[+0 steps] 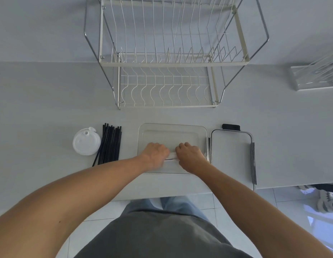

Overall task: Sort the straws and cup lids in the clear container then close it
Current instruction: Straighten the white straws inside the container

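Resting side by side inside the near half of the clear container (172, 135), the left hand (156, 154) and right hand (190, 155) both have their fingers curled under, knuckles up; something pale shows between them, but whether either hand grips it cannot be told. The container sits open on the grey counter (50, 108), near its front edge. Just to its right lies its lid (232, 155), flat, with dark clips along the edges. To the left, a bundle of black straws (110, 144) lies beside a white cup lid (86, 141), touching it. A wire dish rack (165, 71) stands behind the container.
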